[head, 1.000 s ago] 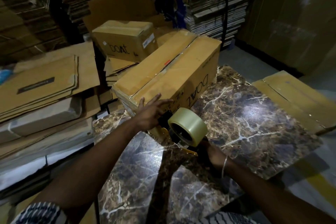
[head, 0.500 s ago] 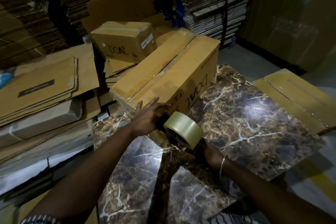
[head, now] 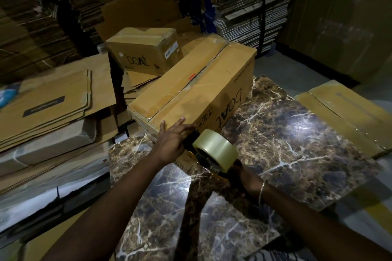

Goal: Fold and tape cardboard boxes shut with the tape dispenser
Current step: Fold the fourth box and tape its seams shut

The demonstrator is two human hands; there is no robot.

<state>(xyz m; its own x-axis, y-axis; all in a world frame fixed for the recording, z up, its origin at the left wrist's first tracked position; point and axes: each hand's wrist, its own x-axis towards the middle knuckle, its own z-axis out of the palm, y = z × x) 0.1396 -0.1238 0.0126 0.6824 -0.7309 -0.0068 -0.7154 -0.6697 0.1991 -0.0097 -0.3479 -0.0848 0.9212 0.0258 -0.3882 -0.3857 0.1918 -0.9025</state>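
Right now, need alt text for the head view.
A person's left hand presses flat on the near end of a long brown cardboard box lying on a dark marbled tabletop, while the right hand grips a tape dispenser with a clear tape roll against that end. Flattened cardboard is stacked around.

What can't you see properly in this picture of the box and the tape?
All in the head view:
- The right hand: its fingers on the tape dispenser handle sit behind the tape roll.
- The near end of the long box: covered by the left hand and the dispenser.
- The small label on the back box: print too small.
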